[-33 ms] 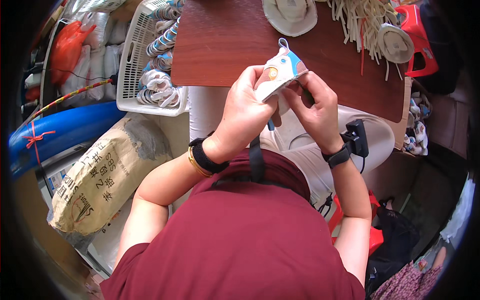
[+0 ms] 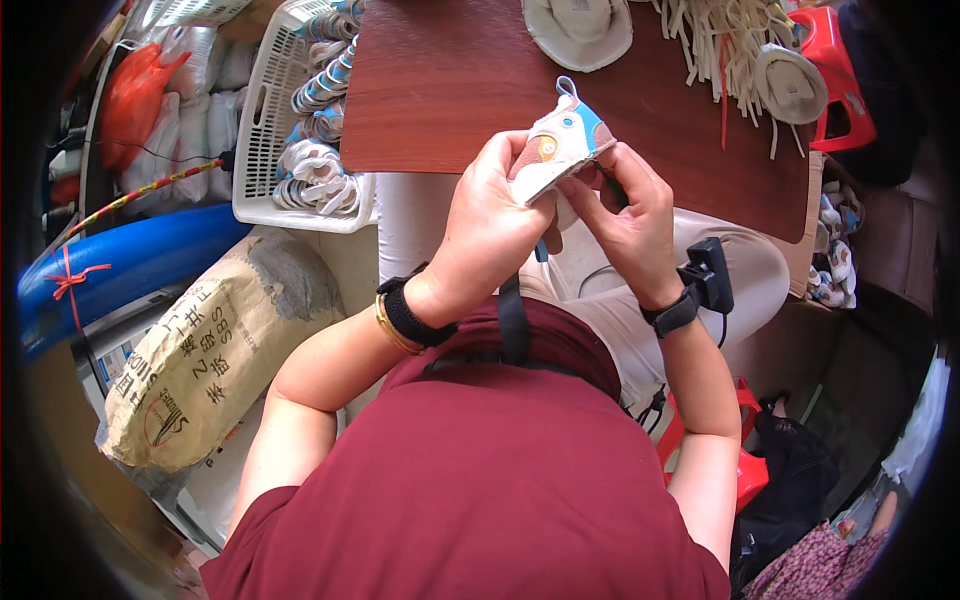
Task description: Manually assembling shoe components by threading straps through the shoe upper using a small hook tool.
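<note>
Above the near edge of the brown table [image 2: 450, 90], both hands hold a small shoe upper [image 2: 560, 150] in white, blue and brown, with a pull loop at its top. My left hand [image 2: 495, 215] wraps round its left side, thumb along the edge. My right hand [image 2: 635, 215] pinches its lower right edge between thumb and fingers. A small blue tip [image 2: 541, 250] shows below my left fingers; what it belongs to is hidden.
A white plastic basket [image 2: 250, 150] of stacked shoe uppers [image 2: 320, 175] stands left of the table. Pale sole-shaped pieces [image 2: 580, 35] and hanging cream strips [image 2: 700, 50] lie at the far side. A red stool [image 2: 845, 90] is far right; a paper sack [image 2: 200, 360] leans at left.
The fingers of my right hand have shifted very slightly at the shoe upper's edge. Both hands keep their hold.
</note>
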Demonstrator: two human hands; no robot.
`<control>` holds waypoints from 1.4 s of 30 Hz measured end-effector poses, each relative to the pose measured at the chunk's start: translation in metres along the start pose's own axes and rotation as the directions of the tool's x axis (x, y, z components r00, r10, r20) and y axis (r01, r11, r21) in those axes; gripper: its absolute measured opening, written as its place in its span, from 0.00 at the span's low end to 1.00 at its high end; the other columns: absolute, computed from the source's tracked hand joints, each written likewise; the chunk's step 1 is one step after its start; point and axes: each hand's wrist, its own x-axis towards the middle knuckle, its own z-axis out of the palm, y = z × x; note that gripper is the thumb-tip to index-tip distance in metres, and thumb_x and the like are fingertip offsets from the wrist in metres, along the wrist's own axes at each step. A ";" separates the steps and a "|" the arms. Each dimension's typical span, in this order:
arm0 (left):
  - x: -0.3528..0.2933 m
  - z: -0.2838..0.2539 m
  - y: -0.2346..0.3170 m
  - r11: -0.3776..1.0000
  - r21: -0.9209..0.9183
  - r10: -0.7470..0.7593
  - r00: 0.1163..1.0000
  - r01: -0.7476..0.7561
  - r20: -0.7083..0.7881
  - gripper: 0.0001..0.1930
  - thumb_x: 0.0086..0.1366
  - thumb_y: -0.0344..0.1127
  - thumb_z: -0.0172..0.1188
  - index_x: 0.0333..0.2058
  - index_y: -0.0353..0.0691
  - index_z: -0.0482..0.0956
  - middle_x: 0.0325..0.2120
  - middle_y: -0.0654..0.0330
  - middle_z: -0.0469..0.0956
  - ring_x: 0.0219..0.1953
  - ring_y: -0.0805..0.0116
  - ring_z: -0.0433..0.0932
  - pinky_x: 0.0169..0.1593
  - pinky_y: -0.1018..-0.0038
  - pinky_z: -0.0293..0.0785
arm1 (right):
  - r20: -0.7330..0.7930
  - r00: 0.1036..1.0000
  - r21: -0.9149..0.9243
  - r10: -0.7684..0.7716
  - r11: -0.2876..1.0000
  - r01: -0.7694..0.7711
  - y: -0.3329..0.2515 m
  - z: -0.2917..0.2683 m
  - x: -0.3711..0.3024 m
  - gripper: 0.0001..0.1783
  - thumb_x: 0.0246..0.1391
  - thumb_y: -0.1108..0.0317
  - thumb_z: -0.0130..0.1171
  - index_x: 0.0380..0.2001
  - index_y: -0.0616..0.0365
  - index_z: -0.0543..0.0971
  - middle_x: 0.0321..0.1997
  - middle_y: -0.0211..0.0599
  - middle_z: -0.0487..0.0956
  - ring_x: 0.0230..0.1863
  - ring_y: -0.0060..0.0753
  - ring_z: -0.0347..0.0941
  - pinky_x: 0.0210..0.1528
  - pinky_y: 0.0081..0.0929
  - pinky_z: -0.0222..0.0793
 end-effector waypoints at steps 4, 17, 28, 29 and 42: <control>0.004 0.002 0.000 0.999 -0.047 0.022 0.999 -0.021 0.029 0.15 0.59 0.19 0.50 0.46 0.30 0.68 0.30 0.58 0.78 0.23 0.75 0.77 0.26 0.78 0.75 | -0.125 0.991 0.161 0.039 0.987 -0.018 0.001 0.012 -0.003 0.11 0.49 0.74 0.67 0.38 0.62 0.80 0.33 0.33 0.77 0.29 0.21 0.71 0.31 0.20 0.68; 0.003 -0.002 -0.010 0.990 -0.142 0.010 1.000 -0.007 0.022 0.14 0.65 0.24 0.54 0.50 0.34 0.69 0.36 0.64 0.76 0.32 0.79 0.75 0.36 0.80 0.73 | -0.182 0.974 0.179 0.134 0.979 -0.102 -0.001 0.023 -0.005 0.06 0.52 0.77 0.62 0.34 0.66 0.77 0.32 0.39 0.77 0.32 0.32 0.75 0.37 0.27 0.70; 0.006 -0.004 -0.016 0.991 -0.133 0.023 0.999 -0.017 0.044 0.14 0.67 0.26 0.54 0.51 0.35 0.68 0.34 0.63 0.76 0.25 0.78 0.74 0.24 0.80 0.70 | -0.240 0.947 0.233 0.215 0.959 -0.159 -0.002 0.035 -0.014 0.05 0.53 0.78 0.60 0.33 0.66 0.76 0.33 0.40 0.76 0.33 0.34 0.75 0.38 0.28 0.71; 0.005 -0.004 -0.018 0.991 -0.132 0.023 0.999 -0.016 0.046 0.14 0.67 0.26 0.54 0.51 0.35 0.68 0.34 0.63 0.76 0.25 0.78 0.74 0.24 0.80 0.70 | -0.242 0.944 0.231 0.225 0.958 -0.169 -0.003 0.035 -0.014 0.05 0.53 0.78 0.60 0.34 0.66 0.77 0.33 0.40 0.76 0.33 0.35 0.76 0.38 0.28 0.71; 0.000 -0.019 -0.015 0.988 -0.157 0.002 1.000 0.002 0.027 0.13 0.68 0.32 0.59 0.48 0.36 0.70 0.31 0.66 0.76 0.26 0.82 0.73 0.27 0.83 0.70 | -0.004 0.975 -0.459 -0.223 0.866 0.196 -0.017 0.007 -0.007 0.10 0.50 0.72 0.63 0.38 0.58 0.79 0.36 0.37 0.75 0.28 0.41 0.78 0.26 0.35 0.74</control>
